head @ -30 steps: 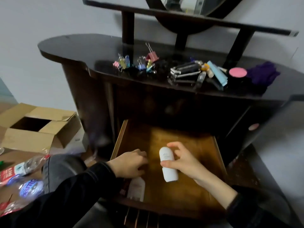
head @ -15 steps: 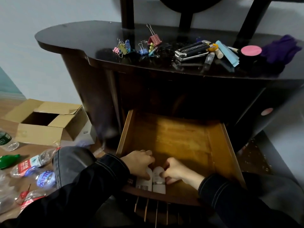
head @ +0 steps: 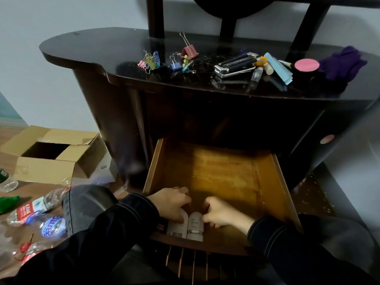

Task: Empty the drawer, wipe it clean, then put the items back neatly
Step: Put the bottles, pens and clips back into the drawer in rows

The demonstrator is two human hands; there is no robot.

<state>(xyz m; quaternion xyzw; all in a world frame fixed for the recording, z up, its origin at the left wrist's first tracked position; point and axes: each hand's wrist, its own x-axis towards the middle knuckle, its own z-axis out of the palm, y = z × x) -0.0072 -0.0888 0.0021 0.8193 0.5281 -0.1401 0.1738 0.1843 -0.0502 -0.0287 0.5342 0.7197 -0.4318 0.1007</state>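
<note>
The wooden drawer (head: 222, 173) stands pulled out from the dark dressing table (head: 92, 48). Two white bottles lie side by side at its front left corner. My left hand (head: 170, 202) rests on the left white bottle (head: 177, 227). My right hand (head: 220, 214) grips the right white bottle (head: 195, 226). A small dark item (head: 161, 226) lies left of them, mostly hidden by my sleeve. On the tabletop lie several coloured binder clips (head: 170, 60), a black stapler (head: 234, 65), a blue flat pack (head: 278, 67), a pink-lidded jar (head: 306, 65) and a purple cloth (head: 341, 64).
An open cardboard box (head: 53, 155) sits on the floor at left. Plastic bottles (head: 35, 208) and wrappers lie scattered near my left knee. The rest of the drawer bottom is bare wood.
My right hand brought the white bottle down and laid it beside the other one at the drawer's front. In the last half second both hands barely moved.
</note>
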